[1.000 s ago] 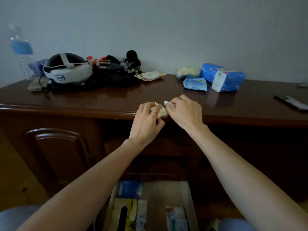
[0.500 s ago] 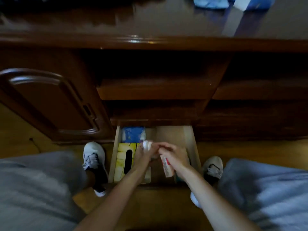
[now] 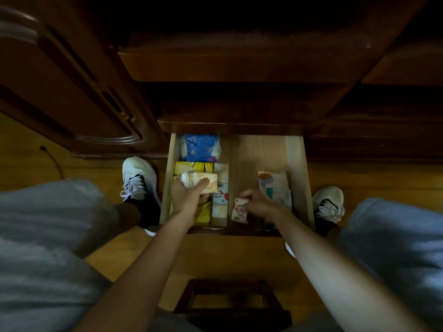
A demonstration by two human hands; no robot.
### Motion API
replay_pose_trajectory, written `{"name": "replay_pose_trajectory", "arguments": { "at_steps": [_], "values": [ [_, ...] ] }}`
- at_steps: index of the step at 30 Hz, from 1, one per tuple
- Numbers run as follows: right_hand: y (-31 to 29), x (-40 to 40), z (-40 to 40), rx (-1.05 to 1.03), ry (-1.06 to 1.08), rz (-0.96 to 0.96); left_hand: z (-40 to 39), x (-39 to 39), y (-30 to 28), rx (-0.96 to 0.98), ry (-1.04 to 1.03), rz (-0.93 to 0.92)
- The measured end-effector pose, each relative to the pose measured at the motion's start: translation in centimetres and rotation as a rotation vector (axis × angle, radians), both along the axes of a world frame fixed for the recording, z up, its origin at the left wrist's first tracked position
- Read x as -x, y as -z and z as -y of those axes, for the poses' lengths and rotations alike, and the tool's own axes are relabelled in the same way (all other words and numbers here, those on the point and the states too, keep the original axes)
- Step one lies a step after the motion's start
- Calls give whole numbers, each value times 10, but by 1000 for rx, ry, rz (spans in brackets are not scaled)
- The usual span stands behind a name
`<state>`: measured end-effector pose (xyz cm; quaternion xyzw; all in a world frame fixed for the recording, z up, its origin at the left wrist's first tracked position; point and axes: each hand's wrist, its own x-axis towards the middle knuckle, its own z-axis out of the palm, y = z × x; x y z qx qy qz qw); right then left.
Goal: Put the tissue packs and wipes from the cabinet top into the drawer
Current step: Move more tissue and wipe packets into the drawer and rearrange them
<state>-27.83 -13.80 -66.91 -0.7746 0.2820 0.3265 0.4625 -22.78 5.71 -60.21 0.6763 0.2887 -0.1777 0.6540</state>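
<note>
While the left hand [image 3: 189, 200] grips a pale tissue pack [image 3: 203, 184] over the open drawer [image 3: 296, 164] and the right hand [image 3: 260, 204] pinches a small pack [image 3: 239, 210] inside it, the placing step seemingly needs only lowering and release.

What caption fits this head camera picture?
Left hand and right hand each lower a small tissue pack into the open drawer.

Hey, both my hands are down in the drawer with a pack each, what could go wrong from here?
The left hand grips its tissue pack above the yellow box, not on the drawer floor; dropped there, it may slide off.

The right hand pinches a small pack by one end near the drawer's front edge; it might tip out or jam the drawer when closing.
</note>
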Motion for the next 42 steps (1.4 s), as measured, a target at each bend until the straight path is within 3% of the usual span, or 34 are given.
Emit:
{"name": "replay_pose_trajectory", "arguments": {
  "at_steps": [5,8,13,16,18,20,22,26,30,38,42],
  "values": [
    [19,5,-14,377,-355,45,-9,1,3,8,9,15],
    [23,7,-20,487,-370,70,-10,3,9,-6,32,2],
    [14,2,-5,233,-298,-4,-6,5,19,57,124,-44],
    [-4,-8,1,217,-142,134,-2,7,22,59,207,-17],
    [-22,-17,-2,-127,60,174,1,9,21,50,292,11],
    [-32,-23,-5,-326,17,155,4,11,19,13,378,63],
    [-32,-29,-3,-217,-66,269,6,13,16,10,387,122],
    [-26,-38,17,102,40,403,3,11,11,-23,172,192],
    [-13,-39,27,362,-239,368,-4,8,10,-45,87,193],
    [27,-41,-12,393,-352,192,-1,6,11,-69,94,178],
    [25,-44,-2,463,-558,215,3,4,13,-59,183,184]
  ]
}}
